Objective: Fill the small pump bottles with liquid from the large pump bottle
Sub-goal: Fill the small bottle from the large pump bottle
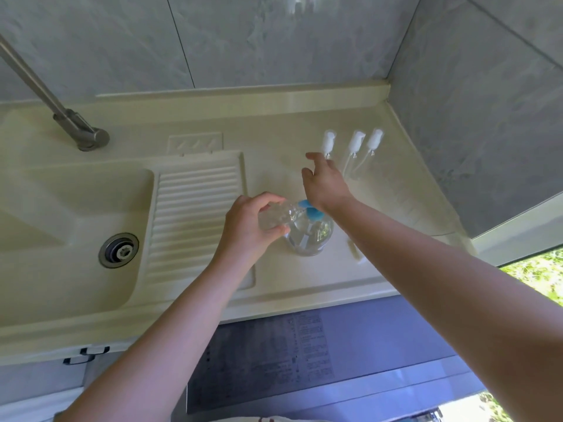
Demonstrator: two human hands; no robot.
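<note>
The large clear pump bottle (310,236) with a blue pump head (311,210) stands on the cream counter (304,278). My left hand (249,223) grips a small clear bottle (275,216), tilted with its mouth toward the blue pump spout. My right hand (324,184) is stretched over the counter beyond the big bottle, fingers spread and holding nothing, close to the nearest of three white pump tops. These pump tops (328,143) (355,144) (374,141) lie in a row at the back, each with a thin clear tube.
A sink basin (76,214) with a metal drain (118,250) is on the left, beside a ribbed washboard slope (195,214). A metal faucet pipe (61,114) rises at the back left. Tiled walls close the back and right. A small white object (356,251) lies right of the big bottle.
</note>
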